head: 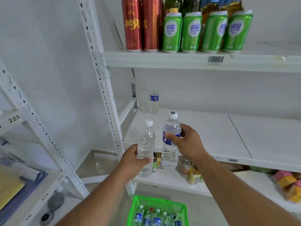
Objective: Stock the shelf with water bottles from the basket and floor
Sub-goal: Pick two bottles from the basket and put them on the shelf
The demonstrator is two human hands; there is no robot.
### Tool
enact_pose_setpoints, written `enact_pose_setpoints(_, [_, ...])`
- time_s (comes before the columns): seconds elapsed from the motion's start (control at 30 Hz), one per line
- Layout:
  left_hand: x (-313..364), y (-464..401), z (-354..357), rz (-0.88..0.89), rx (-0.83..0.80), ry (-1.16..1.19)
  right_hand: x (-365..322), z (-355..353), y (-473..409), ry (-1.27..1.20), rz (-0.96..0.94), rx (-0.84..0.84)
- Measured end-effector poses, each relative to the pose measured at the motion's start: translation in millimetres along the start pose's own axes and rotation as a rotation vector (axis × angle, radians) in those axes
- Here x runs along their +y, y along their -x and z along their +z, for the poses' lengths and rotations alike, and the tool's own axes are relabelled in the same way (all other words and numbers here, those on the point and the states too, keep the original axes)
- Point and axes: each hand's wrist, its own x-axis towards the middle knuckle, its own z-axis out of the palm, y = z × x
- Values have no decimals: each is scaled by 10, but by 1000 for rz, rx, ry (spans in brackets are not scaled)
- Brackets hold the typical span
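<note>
My left hand [132, 162] grips an unlabelled clear water bottle [146, 141] around its lower body, upright, in front of the middle shelf [203, 132]. My right hand [189, 142] holds a blue-labelled water bottle [171, 128] beside it, also upright, at the shelf's front edge. Two more water bottles [151, 100] stand at the back left corner of that shelf. Below, on the floor, a green basket [138, 203] holds several blue-labelled bottles [156, 217].
Red and green cans [190, 31] line the upper shelf. Small jars and yellow cartons [193, 173] sit on the lower shelf, with coloured packets [288, 185] at its right. A white slotted upright [104, 88] stands left of the bottles. Another rack [32, 176] with numbered labels is at the left.
</note>
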Motion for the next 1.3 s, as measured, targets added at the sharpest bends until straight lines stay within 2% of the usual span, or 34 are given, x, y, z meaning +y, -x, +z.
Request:
enact_pose_setpoints(0.47, [255,-804,123,-7,56,-21,67,10,-898,86,25,8])
enact_pose_setpoints(0.97, [161,-2362,-245,34,20,-122,162,662,-2148,118,158,28])
enact_pose_setpoints(1.3, [42,-3398,-117,-12,127,-61,566,936,-3162,128,197,-4])
